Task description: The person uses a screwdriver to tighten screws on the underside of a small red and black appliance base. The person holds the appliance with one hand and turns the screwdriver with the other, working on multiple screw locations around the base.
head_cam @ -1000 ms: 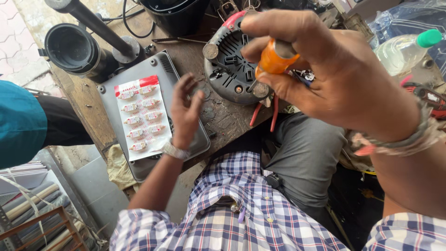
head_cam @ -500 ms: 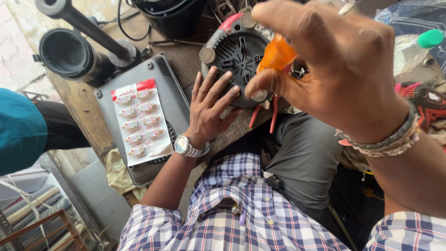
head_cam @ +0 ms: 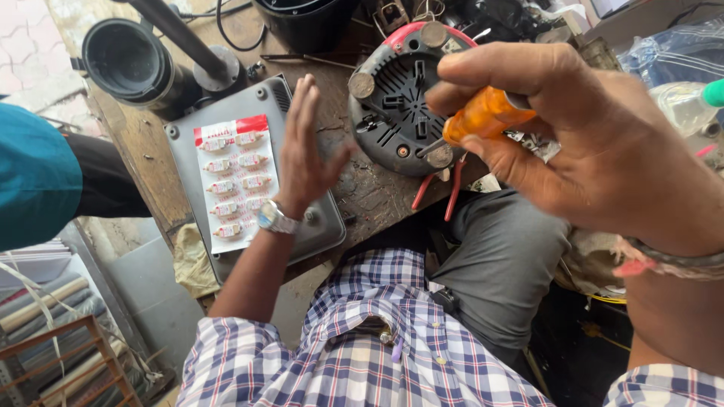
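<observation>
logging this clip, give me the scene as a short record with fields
setting: worn wooden bench
right hand: grips an orange-handled screwdriver, tip at the round base
left hand: open, fingers spread, above the bench beside the base, holding nothing
round base: dark, vented, red rim, round feet, underside up
grey panel: flat on the bench, a card of small parts on it
red pliers: at the bench edge under the base
other person: teal sleeve at left

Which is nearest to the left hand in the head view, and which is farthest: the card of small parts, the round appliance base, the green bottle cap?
Measured from the left hand:
1. Card of small parts, just to its left on the grey tray.
2. Round appliance base, to its right.
3. Green bottle cap, at the far right edge.
</observation>
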